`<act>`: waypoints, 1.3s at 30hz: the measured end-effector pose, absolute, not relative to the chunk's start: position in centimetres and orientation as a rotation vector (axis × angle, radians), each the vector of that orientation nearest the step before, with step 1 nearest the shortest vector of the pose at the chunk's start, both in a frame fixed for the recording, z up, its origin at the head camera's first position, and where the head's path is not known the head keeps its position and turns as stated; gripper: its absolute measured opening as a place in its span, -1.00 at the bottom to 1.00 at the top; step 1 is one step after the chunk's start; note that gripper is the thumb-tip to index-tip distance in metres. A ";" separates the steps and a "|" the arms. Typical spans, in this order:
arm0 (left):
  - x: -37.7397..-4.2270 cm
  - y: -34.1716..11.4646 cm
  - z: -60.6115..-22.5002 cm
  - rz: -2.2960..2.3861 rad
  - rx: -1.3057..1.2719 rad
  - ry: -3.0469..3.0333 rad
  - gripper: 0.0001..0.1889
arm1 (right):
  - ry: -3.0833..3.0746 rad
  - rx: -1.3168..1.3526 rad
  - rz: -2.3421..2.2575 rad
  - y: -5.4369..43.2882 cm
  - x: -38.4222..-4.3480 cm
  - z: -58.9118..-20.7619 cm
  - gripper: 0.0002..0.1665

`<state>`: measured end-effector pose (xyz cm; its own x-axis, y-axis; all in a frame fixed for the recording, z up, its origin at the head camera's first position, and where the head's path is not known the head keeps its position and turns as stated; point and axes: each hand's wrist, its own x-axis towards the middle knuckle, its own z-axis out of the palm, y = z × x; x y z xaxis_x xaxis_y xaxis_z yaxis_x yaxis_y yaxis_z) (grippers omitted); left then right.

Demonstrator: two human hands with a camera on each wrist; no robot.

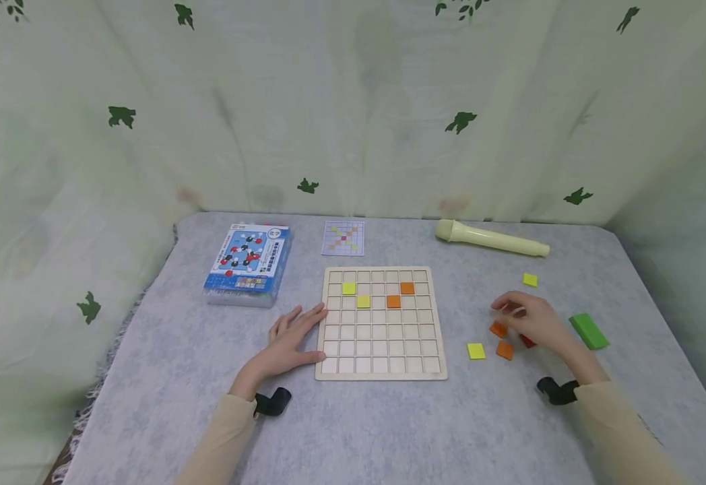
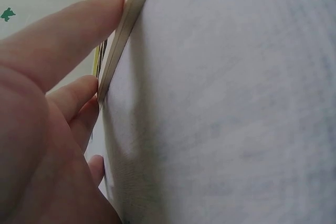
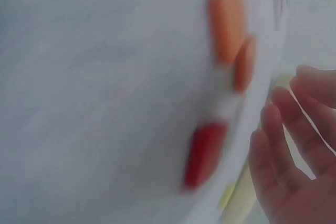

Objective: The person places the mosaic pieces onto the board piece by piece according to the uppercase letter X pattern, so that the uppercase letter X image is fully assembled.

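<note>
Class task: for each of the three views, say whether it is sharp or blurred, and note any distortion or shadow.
Head view: evenly lit, sharp on the wooden board, edges bowed by the wide lens. Left wrist view: left hand close and soft, faint shadow beside the board. Right wrist view: blurred throughout, the red tile smeared.

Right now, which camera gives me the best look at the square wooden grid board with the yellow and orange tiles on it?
The head view: the square wooden grid board shows whole, with two yellow and two orange tiles in its upper rows. The left wrist view shows only its edge against the left hand. The right wrist view shows none of it clearly.
</note>
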<state>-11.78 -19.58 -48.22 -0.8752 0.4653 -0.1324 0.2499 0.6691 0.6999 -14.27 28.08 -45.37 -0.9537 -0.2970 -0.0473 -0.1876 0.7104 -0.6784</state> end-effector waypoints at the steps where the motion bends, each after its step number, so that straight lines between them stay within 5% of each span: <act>1: -11.8 -19.6 -48.2 1.021 0.570 2.585 -0.16 | 2.765 -0.387 -1.066 28.9 -13.8 -45.4 -0.79; 10: -11.8 -19.7 -48.3 1.031 0.571 2.581 -0.16 | 2.757 -0.340 -0.955 32.8 -11.1 -46.0 -0.71; 23: -12.0 -19.8 -48.5 1.016 0.568 2.584 -0.15 | 2.852 -0.436 -0.845 32.0 -11.8 -46.1 -0.70; 39: -11.9 -19.7 -48.2 1.019 0.563 2.581 -0.14 | 2.649 -0.683 -0.994 19.6 -16.2 -44.4 -0.75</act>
